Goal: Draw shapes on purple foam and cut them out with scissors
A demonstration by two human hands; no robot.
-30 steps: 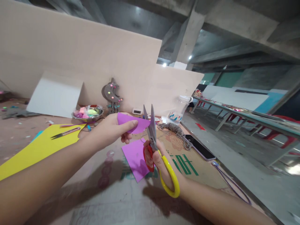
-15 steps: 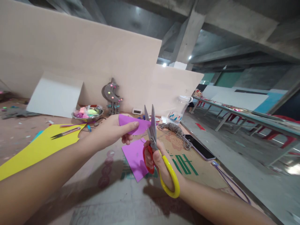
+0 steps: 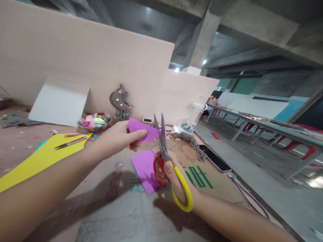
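pinching, in my left hand [image 3: 121,135], one curved purple piece [image 3: 148,134], thumb on top, held above the cardboard [image 3: 223,188]. my right hand [image 3: 178,186], well closed around the handles: one pair of scissors [image 3: 164,149], red and yellow, blades parted and pointing up at the piece's right edge. hands apart from each other. below: one purple sheet [image 3: 143,169], flat. rightward: grey yarn [image 3: 188,138], phone [image 3: 215,159], lidded clear bottle [image 3: 194,116]. leftward: yellow sheet [image 3: 40,159] bearing thread snips [image 3: 69,143]; metal bowl [image 3: 94,128] of pink and green lumps. behind: grey crescent ornament [image 3: 118,99], dotted with coloured beads.
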